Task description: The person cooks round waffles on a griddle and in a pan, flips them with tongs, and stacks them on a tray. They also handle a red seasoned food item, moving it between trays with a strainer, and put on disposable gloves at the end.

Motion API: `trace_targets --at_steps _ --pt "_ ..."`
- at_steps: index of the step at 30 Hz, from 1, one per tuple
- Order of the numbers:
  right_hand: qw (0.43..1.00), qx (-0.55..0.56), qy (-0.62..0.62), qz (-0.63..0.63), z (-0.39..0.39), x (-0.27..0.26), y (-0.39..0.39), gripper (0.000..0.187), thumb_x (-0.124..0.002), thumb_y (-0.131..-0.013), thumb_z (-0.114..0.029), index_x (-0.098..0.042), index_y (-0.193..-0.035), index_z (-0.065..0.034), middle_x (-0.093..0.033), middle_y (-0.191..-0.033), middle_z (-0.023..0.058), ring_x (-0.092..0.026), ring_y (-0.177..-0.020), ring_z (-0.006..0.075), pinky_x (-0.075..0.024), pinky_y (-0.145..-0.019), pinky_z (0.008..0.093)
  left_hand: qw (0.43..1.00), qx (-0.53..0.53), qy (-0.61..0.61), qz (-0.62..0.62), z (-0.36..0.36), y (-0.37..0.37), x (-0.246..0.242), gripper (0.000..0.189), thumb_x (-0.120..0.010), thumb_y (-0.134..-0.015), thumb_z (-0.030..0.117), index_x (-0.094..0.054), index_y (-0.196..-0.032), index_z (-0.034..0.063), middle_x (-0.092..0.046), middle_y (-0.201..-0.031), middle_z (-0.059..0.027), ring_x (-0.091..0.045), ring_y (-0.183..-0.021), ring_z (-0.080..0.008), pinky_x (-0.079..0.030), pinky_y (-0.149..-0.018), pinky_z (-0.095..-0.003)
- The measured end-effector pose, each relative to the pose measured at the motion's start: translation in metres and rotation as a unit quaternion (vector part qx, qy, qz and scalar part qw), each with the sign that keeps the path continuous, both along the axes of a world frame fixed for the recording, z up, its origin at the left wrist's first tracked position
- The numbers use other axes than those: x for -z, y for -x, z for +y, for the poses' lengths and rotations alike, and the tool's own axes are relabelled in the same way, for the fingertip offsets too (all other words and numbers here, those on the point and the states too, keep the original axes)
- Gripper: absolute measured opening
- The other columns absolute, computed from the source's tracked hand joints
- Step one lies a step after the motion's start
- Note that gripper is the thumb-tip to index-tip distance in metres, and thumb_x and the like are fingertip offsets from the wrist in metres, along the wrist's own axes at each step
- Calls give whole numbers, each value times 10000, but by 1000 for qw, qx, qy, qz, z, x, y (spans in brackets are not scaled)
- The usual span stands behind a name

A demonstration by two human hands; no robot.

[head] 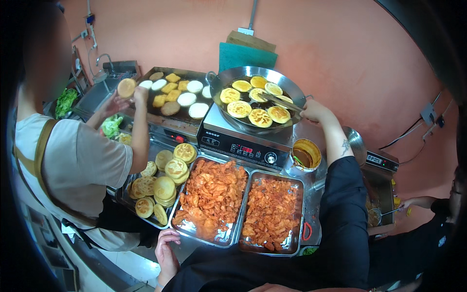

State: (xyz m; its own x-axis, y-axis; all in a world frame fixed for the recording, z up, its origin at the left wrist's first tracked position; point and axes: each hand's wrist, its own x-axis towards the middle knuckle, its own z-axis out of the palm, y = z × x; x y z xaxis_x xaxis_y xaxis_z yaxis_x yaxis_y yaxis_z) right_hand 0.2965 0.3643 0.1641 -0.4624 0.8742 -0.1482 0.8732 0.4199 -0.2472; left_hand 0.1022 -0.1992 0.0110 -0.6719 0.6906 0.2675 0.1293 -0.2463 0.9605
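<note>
My right hand (pixel 314 110) is closed around the end of metal tongs (pixel 281 101), whose tips reach in among round flat breads (pixel 239 109) lying in dark oil in a large two-handled steel pan (pixel 251 69). The pan rests on an induction cooker (pixel 237 145) with a lit display. My left hand (pixel 168 252) is by the near corner of a steel tray (pixel 204 242), fingers loosely bent, holding nothing that I can see. Reddish seasoned meat pieces (pixel 215 197) fill that tray, and a second tray (pixel 300 219) to its right holds smaller reddish pieces.
At left, a co-worker's hands (pixel 140 95) hold a bun (pixel 126 88) beside a griddle (pixel 153 118) with patties. Stacked flatbreads (pixel 164 188) fill a tray. A sauce container (pixel 306 155) stands right of the cooker. Another person's hand (pixel 404 203) holds a ladle (pixel 386 211) at far right.
</note>
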Motion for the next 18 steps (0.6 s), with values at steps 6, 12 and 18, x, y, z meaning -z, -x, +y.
trace_targets --at_steps 6,12,18 --pt "997 29 14 65 8 12 -4 119 -632 -792 -89 -623 -770 27 -556 -564 83 -527 -453 172 -401 -416 339 999 30 6 25 5 -2 -8 555 -386 -1008 510 -585 -924 -1 -556 -1051 -126 -511 -881 -171 -430 -777 -290" --pt "993 67 -80 59 50 41 4 81 -594 -775 -26 -568 -782 50 -556 -567 95 -542 -439 189 -380 -371 348 1000 24 4 18 2 1 -5 548 -391 -1008 506 -582 -917 1 -556 -1046 -128 -510 -878 -173 -431 -779 -294" --pt "990 98 -69 68 26 30 3 122 -592 -793 -66 -569 -768 50 -570 -569 114 -548 -441 210 -405 -387 356 1000 9 -5 13 -4 5 -2 537 -399 -1010 495 -580 -911 -1 -552 -1048 -129 -505 -870 -170 -428 -782 -295"
